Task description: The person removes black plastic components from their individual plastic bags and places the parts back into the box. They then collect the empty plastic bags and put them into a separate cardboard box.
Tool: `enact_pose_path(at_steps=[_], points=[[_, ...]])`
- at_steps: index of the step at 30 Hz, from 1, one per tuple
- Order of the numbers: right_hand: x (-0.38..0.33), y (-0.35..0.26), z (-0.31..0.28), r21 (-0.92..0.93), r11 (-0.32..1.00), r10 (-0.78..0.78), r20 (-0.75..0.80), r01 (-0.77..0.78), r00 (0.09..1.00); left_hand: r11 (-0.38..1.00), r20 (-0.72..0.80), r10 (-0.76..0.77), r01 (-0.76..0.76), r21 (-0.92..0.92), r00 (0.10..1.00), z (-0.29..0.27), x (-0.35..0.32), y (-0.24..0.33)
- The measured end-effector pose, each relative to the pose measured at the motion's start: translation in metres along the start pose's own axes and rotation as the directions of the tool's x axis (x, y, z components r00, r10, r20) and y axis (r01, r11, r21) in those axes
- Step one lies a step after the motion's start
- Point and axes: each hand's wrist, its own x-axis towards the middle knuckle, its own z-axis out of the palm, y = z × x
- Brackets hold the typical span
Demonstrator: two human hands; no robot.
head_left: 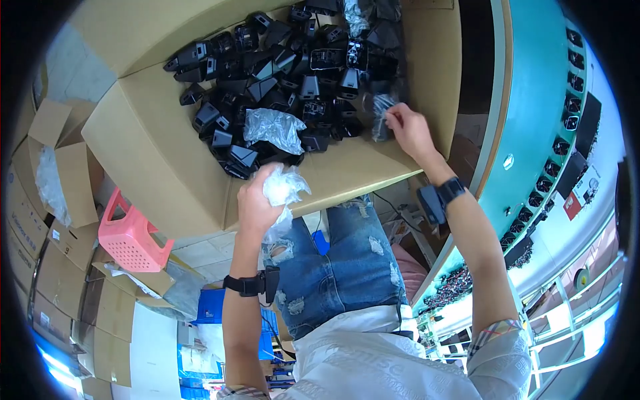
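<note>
Crumpled clear plastic bags (283,187) are bunched in my left hand (255,208), whose fingers are closed around them at the near edge of a big cardboard box (167,143). Inside the box, at its right side, my right hand (412,133) pinches a clear plastic bag (381,110), which looks smeared by motion. Many black plastic housings (263,87) lie heaped in the box. On top of the heap, close to my left hand, rests another crumpled clear bag (275,130).
A pink plastic stool (133,240) stands left of the box, near stacked cartons (63,260) and an open carton (70,167) with plastic in it. Along the right runs a green-topped bench (533,127) with a row of black parts (572,103).
</note>
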Motion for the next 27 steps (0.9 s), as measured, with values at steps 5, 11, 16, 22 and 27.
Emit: enact_pose_path(at_steps=[5,11,16,22,27], points=[[-0.018,-0.035,-0.038,-0.072,0.994,-0.098,-0.148,0.088,0.984,0.962,0.045,-0.194,0.182,0.204,0.980,-0.012,0.057,0.039],[-0.022,-0.034,-0.036,0.588,0.759,0.271,0.104,-0.279,0.957,0.907,0.017,-0.017,0.009,0.421,1.000,0.006,0.073,-0.008],[-0.009,-0.028,-0.043,0.208,0.978,0.013,0.077,-0.028,0.997,0.994,-0.120,-0.093,0.086,-0.063,0.988,-0.010,0.042,0.007],[0.034,-0.041,-0.013,0.221,0.962,-0.153,-0.062,0.163,0.986,0.959,-0.055,-0.190,0.173,-0.223,0.980,-0.009,0.002,0.002],[0.049,-0.044,0.027,-0.118,0.993,-0.005,0.027,0.008,1.000,0.923,-0.121,-0.224,0.170,-0.346,0.967,0.008,-0.022,-0.002]])
